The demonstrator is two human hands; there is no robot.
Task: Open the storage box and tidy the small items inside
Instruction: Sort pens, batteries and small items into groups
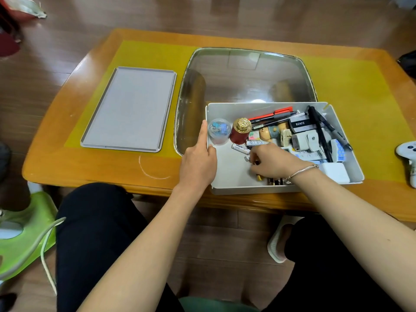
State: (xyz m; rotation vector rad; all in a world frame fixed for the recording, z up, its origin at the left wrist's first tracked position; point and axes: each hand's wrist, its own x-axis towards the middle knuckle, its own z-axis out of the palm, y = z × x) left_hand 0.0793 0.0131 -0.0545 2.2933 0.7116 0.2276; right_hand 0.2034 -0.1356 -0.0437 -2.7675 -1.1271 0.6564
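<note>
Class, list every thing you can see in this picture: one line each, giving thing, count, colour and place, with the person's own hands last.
storage box: one, white, open, near table edge
lid: one, grey, flat on the table left of the box
clear jar: one, holding blue clips, box's left end
red bottle: one, gold cap, beside the jar
pens: several, red and black, along the box's far wall
batteries: several, white or dark, on the box floor
game controller: one, white, right table edge
table: one, orange wood with yellow mat
left hand: one, holds the box's left wall
right hand: one, fingers curled among small items; what it grips is hidden
</note>
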